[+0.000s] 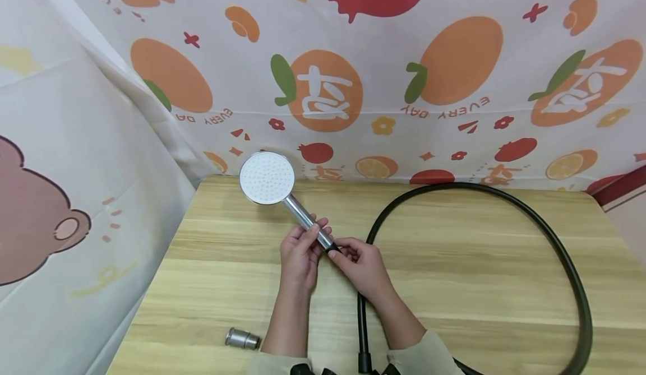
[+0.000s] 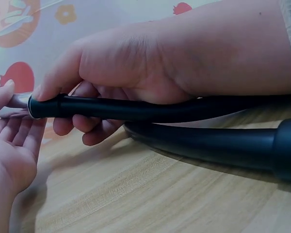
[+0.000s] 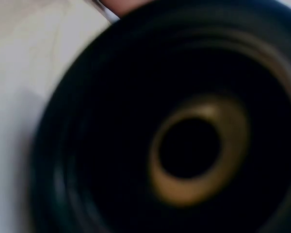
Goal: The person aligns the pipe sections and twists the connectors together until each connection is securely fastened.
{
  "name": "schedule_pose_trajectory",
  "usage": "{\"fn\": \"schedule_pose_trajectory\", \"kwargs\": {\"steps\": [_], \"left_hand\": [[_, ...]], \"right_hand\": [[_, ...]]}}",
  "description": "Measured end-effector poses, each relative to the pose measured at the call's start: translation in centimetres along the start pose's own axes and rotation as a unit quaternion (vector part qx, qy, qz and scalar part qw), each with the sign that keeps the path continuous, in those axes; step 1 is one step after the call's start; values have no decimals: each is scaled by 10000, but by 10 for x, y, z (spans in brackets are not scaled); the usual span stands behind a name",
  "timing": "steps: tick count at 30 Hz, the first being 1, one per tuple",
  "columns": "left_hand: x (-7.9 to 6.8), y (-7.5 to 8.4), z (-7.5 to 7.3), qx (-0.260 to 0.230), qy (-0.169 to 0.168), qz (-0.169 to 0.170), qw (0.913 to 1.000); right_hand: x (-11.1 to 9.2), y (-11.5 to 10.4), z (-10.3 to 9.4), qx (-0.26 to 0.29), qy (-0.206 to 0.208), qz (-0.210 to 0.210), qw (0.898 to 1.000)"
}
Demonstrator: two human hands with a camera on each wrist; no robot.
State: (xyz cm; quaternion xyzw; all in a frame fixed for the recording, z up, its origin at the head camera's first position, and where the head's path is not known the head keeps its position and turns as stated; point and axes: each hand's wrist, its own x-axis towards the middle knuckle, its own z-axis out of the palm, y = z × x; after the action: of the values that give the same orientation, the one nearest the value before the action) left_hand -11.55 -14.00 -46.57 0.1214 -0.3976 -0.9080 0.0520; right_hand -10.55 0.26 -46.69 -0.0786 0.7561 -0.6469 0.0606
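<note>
In the head view my left hand [image 1: 300,257] holds the silver handle of a shower head [image 1: 267,177], its round white face tilted up at the far left of the table. My right hand [image 1: 367,268] pinches the black end fitting of a shower hose [image 1: 565,257] against the bottom of the handle. The left wrist view shows this fitting [image 2: 43,107] meeting the handle's end, with the right fingers around it. The hose's other end [image 1: 364,362] lies near the right forearm; its open black collar [image 3: 63,145] with a brass-coloured inside fills the right wrist view, blurred.
The hose loops over the right half of the wooden table [image 1: 202,285]. A small grey metal fitting [image 1: 242,338] lies left of the left forearm. A fruit-print cloth [image 1: 323,27] hangs behind the table, and a bear-print cloth [image 1: 101,156] at the left.
</note>
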Motion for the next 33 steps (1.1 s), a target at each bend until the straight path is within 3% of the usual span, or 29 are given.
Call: {"fn": "schedule_pose_trajectory", "kwargs": {"steps": [8, 17, 29, 33], "left_hand": [[2, 0, 1, 106, 53, -80, 9999], [1, 0, -1, 131, 126, -121, 9998], [4, -3, 2, 101, 126, -187, 9997], [3, -4, 2, 100, 151, -194, 9996]], "right_hand": [[-6, -27, -1, -27, 34, -64, 10000], [-7, -22, 0, -7, 52, -5, 10000], [-8, -28, -4, 63, -64, -236, 9997], [-3, -11, -2, -64, -63, -234, 9997]]}}
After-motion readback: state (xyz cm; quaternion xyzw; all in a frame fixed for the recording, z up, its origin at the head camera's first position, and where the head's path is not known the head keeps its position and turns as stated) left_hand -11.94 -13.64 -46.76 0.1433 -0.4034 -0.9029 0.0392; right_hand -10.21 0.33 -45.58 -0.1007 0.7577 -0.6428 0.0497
